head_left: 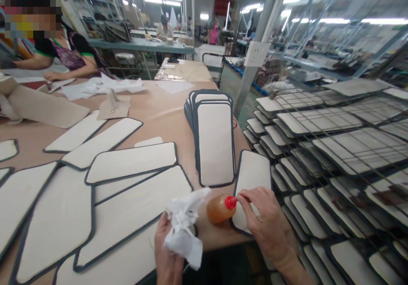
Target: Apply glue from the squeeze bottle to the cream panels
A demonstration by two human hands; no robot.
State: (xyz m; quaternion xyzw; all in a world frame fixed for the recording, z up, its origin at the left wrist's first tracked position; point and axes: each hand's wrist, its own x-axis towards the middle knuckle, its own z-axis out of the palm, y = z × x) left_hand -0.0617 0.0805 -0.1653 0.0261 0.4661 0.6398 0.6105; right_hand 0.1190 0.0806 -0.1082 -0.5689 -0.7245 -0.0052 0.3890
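Note:
My left hand (pixel 166 244) is closed round a crumpled white cloth (pixel 185 227) near the table's front edge. The fingers of my right hand (pixel 263 215) pinch the red cap tip (pixel 231 201) of a squeeze bottle (pixel 220 210) holding amber liquid; the bottle is tilted. Just behind my right hand lies a single cream panel (pixel 254 170) with a dark border. A stack of similar panels (pixel 216 145) stands beyond the bottle. To the left, several more dark-edged panels (pixel 137 208) overlap one another on the tabletop.
A rack (pixel 344 149) with tiers of panels stands at the right, close to my right arm. A beige piece (pixel 114 106) and white sheets (pixel 102 85) lie toward the table's back. Another person (pixel 72 51) works at the far left. A metal post (pixel 255 60) rises behind the table.

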